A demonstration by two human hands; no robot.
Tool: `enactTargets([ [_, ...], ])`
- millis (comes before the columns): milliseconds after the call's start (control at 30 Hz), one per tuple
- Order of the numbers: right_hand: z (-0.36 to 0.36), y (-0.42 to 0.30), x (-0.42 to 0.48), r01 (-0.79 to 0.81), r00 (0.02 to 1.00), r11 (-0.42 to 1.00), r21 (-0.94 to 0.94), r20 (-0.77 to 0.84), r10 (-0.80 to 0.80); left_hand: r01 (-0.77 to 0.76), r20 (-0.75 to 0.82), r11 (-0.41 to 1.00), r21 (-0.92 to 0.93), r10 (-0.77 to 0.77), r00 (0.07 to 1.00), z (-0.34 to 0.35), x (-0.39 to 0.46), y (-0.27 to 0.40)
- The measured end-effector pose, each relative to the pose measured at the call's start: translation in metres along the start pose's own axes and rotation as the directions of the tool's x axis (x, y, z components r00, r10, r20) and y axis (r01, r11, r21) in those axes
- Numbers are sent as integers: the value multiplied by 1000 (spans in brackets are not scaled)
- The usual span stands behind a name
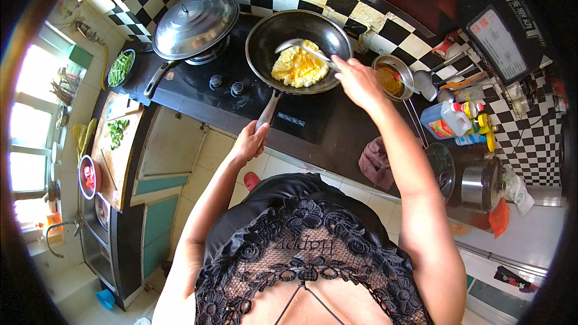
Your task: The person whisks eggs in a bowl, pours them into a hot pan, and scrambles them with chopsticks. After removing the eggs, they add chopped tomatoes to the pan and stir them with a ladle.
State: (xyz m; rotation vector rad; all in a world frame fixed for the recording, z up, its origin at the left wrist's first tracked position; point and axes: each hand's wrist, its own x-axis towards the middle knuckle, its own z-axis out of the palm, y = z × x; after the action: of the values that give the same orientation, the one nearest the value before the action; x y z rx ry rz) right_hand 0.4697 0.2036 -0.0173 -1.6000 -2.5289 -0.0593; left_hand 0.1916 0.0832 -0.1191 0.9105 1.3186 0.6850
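My left hand [251, 141] is closed around the handle of a dark wok [259, 47] on the right side of the black cooktop [198, 95]. In the wok lies cooked egg [300, 70], yellow and white. My right hand [359, 81] grips a metal spatula or ladle [293, 44], whose head rests at the upper edge of the egg. Right of the wok stands a metal strainer or small pan [389, 61] with brownish contents and a spoon in it. At the left of the cooktop, a second pan is covered by a domed metal lid [194, 22].
Green vegetables [121, 67] fill a bowl at the left corner. A cutting board [110, 162] holds chopped greens and chopsticks, beside a bowl [86, 194] of red pieces. Bottles [445, 119], a brown cloth [377, 162], a glass lid [440, 169] and a metal pot [478, 185] stand or lie right.
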Motion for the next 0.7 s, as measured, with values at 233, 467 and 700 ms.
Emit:
enactTargets([
  [233,12,16,2,143,977,982,-125,-141,-161,-13,1,1000,14,13,1000,0,0,0],
  [467,-35,57,-15,104,993,958,-266,-28,-116,-29,7,999,-35,29,1000,2,-1,0],
  [700,-52,40,-5,50,999,950,-309,5,-51,-29,1,1000,-11,29,1000,0,-1,-1],
])
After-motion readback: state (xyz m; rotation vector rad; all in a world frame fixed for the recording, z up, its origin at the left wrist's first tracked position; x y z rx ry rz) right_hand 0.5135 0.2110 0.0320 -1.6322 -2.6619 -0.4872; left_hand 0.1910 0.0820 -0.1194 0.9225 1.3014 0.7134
